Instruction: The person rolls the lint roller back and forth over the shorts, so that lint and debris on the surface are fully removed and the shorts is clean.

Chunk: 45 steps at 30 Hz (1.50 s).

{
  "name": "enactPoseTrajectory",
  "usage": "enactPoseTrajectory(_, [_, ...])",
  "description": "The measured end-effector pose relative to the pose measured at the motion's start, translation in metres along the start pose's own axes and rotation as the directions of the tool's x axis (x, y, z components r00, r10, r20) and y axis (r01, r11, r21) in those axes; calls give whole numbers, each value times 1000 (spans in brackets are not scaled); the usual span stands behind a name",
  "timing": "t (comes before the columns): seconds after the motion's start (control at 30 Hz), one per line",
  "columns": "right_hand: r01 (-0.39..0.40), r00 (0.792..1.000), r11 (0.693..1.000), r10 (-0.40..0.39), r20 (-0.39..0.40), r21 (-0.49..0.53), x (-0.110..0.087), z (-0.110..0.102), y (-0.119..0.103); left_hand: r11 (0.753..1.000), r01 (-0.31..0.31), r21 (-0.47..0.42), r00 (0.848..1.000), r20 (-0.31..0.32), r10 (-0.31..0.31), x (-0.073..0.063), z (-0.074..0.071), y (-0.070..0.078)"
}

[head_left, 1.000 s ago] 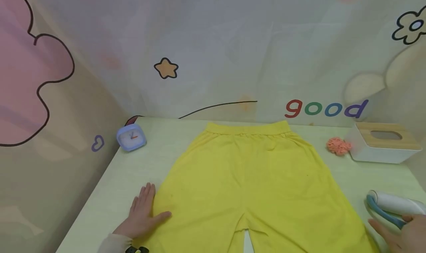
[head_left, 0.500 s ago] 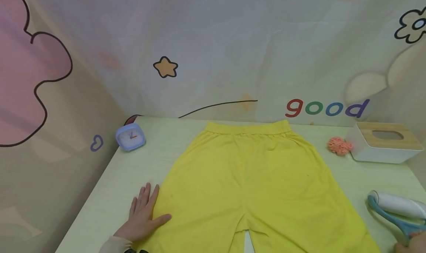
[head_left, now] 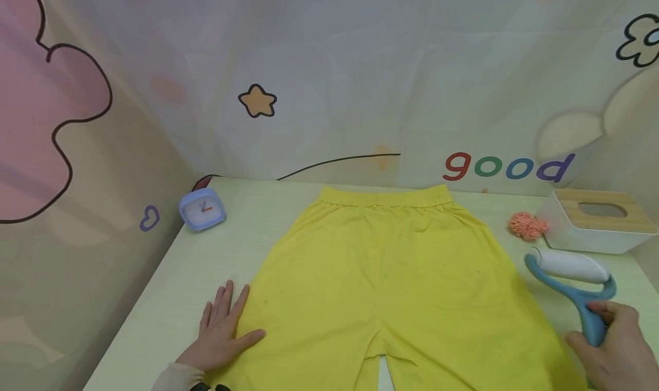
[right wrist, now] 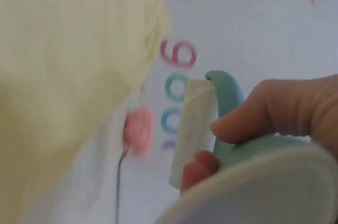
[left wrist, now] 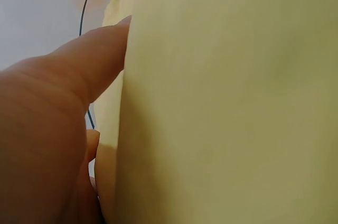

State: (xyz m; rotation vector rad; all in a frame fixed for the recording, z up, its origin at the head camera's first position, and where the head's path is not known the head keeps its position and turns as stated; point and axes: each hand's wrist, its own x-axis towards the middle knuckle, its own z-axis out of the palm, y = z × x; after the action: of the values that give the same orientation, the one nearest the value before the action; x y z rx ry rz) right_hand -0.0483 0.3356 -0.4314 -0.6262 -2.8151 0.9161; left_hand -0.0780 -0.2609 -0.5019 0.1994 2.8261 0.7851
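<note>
Yellow shorts [head_left: 381, 265] lie spread flat on the table, gathered waistband toward the back wall. My left hand [head_left: 218, 331] rests at their left edge, fingers straight and apart, thumb over the fabric. The left wrist view shows that thumb [left wrist: 90, 57] against the yellow cloth. At the right side my right hand [head_left: 615, 345] grips the blue handle of a lint roller [head_left: 571, 265], its white roll pointing up and away from me. In the right wrist view the thumb and fingers [right wrist: 240, 110] wrap the handle near the roller's frame.
A small lavender clock [head_left: 202, 210] stands at the back left. At the back right sit a white tissue box [head_left: 592, 236] with a wooden lid and a coral-pink crocheted piece [head_left: 527, 226]. A printed cloth backdrop [head_left: 329, 94] rises behind the table.
My right hand has taken hold of the lint roller's handle and brought it up and leftward from the right edge, closer to the shorts. My left hand stays at the shorts' edge.
</note>
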Motion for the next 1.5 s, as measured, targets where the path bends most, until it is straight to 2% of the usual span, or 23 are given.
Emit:
enactPoseTrajectory(0.1, [121, 985, 992, -118, 129, -18, 0, 7, -31, 1000, 0, 3, 1000, 0, 0, -1, -2, 1])
enactPoseTrajectory(0.2, [235, 959, 971, -240, 151, 51, -3, 17, -61, 1000, -4, -5, 1000, 6, 4, -1, -2, 2])
enactPoseTrajectory(0.33, [357, 917, 927, -372, 146, 116, -9, 36, -97, 1000, -2, -4, 1000, 20, 2, 0, -2, 1])
enactPoseTrajectory(0.43, [398, 894, 906, -419, 159, 146, -12, 51, -120, 1000, 1, 6, 1000, 17, -1, 0, -1, 0])
enactPoseTrajectory(0.57, [403, 871, 898, -435, 228, 174, -16, 72, -142, 1000, -4, 20, 1000, 6, 4, -1, 1, -1])
enactPoseTrajectory(0.63, [414, 851, 888, -456, 261, 202, -20, 83, -151, 1000, -4, 25, 1000, 4, 4, -1, 1, -2])
enactPoseTrajectory(0.87, [531, 752, 793, -604, 265, 299, -37, 112, -174, 1000, -2, 28, 1000, 6, 2, -1, 1, 1])
enactPoseTrajectory(1.07, [576, 694, 765, -644, 320, 290, -55, 139, -198, 1000, -18, 21, 1000, -11, 18, -1, 1, 2])
enactPoseTrajectory(1.2, [640, 612, 699, -714, 339, 318, -68, 158, -213, 999, -15, 35, 1000, -10, 16, 0, 2, -1])
enactPoseTrajectory(1.3, [703, 544, 634, -771, 330, 323, -77, 167, -221, 998, 1, 62, 1000, 2, -2, 2, 4, -3])
enactPoseTrajectory(1.4, [744, 507, 596, -798, 326, 303, -83, 173, -226, 998, 8, 69, 1000, 5, -8, 2, 3, -2])
enactPoseTrajectory(1.5, [766, 484, 578, -807, 339, 282, -86, 179, -228, 998, 3, 64, 1000, -1, -3, 1, 2, 0])
